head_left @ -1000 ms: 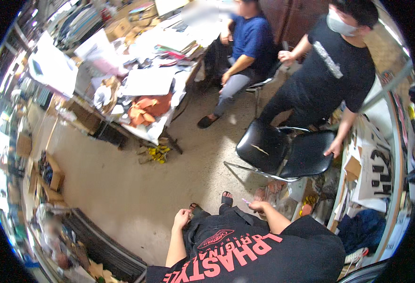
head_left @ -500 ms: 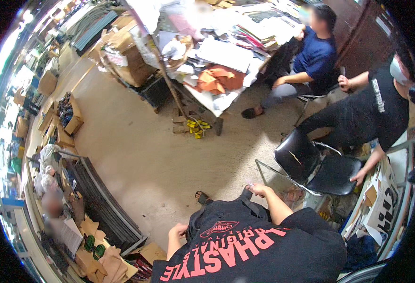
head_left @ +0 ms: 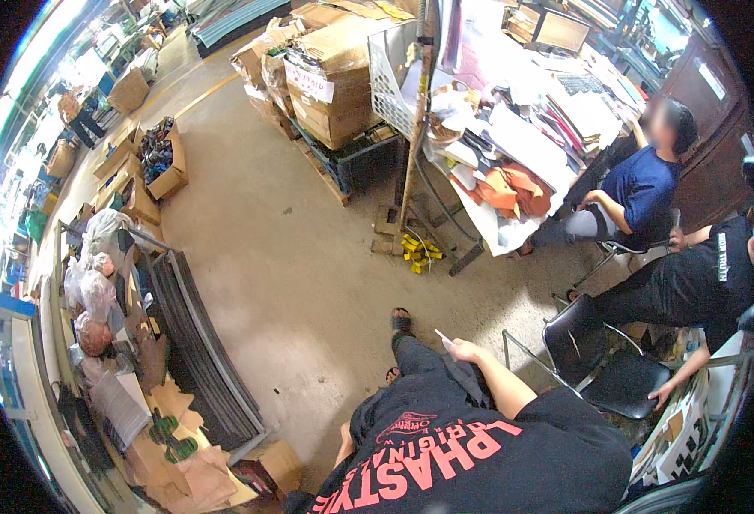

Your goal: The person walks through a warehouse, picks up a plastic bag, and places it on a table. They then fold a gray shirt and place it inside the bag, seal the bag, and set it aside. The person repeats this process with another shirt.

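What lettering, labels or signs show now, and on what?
Wearer's black shirt: large red lettering, not copied here.
White label on cardboard box: small lettering, not copied.
Standing person's black shirt: white lettering, not copied.
White sheet, lower right: bold black marks, unclear.
Brown cabinet's label: too small to read.

White glare at left rim, bright patch on floor, bent fisheye edges, black corners

Okay so your right hand is just below centre frame, stick-like thing in it. Chair sits right of that, standing co-worker to its upper right. The table is upper right, papers all over it, cartons to its left. Open box upper left, rack lower left, bagged bundles left of the rack.
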Available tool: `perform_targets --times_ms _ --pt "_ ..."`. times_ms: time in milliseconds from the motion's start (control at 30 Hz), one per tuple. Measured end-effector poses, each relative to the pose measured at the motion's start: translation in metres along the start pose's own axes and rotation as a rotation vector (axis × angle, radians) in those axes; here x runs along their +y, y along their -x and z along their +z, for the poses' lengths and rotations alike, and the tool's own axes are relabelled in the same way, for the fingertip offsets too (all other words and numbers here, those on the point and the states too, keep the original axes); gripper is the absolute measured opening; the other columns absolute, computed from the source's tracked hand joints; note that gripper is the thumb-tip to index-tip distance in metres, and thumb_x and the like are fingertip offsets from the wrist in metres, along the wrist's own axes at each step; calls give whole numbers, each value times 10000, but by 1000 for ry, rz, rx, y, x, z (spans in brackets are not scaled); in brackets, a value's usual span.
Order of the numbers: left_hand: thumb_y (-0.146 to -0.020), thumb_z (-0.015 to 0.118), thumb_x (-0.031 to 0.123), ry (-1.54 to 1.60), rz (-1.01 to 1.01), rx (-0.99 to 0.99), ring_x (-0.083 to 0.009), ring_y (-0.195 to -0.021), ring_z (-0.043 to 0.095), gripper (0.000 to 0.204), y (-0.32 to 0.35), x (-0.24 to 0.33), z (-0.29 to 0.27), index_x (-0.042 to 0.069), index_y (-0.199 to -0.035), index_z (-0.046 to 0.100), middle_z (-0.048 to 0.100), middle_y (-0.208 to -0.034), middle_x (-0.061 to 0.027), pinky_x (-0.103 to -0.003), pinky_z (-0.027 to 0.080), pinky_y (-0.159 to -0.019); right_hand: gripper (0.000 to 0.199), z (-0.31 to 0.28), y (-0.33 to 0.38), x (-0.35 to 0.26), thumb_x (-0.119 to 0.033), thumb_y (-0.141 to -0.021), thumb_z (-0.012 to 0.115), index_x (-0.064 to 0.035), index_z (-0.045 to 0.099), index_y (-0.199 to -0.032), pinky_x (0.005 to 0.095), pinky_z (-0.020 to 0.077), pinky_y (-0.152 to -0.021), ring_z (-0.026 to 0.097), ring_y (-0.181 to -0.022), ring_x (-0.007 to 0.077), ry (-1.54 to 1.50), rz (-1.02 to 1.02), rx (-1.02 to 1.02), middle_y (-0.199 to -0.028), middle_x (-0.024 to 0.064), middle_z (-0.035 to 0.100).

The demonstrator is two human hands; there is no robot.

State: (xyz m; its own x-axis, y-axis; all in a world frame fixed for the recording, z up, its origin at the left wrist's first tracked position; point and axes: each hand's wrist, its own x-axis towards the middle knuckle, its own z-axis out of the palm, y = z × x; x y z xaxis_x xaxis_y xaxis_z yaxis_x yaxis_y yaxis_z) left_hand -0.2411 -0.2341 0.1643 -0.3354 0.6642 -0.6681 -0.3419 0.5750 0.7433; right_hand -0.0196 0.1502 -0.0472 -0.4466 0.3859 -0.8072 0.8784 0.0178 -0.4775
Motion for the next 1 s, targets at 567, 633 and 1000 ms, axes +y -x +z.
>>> perform_targets --times_ms 567,633,1000 --pt "-941 645 159 -497 -115 -179 -202 -994 658 296 -310 237 -208 -10 -1175 712 705 -1053 -93 -309 503 -871 547 -136 -122 -289 -435 -1015 399 -51 537 -1380 489 522 -819 693 -922 330 -163 -9 170 -1133 194 715" --pt "-950 635 168 -573 -106 -221 -201 -989 659 295 -345 265 -229 -9 -1171 715 709 -1051 -94 -309 503 -867 544 -143 -129 -325 -466 -1023 378 -12 581 -1245 490 515 -718 684 -830 315 -253 -30 209 -1026 173 719" --pt "-995 579 219 -636 -191 -251 -193 -964 666 309 -427 328 -465 -1 -1151 731 729 -1035 -98 -306 505 -847 593 -22 -182 -394 -503 -983 474 14 683 -1185 458 513 -797 681 -948 288 -525 477 135 -1076 152 740"
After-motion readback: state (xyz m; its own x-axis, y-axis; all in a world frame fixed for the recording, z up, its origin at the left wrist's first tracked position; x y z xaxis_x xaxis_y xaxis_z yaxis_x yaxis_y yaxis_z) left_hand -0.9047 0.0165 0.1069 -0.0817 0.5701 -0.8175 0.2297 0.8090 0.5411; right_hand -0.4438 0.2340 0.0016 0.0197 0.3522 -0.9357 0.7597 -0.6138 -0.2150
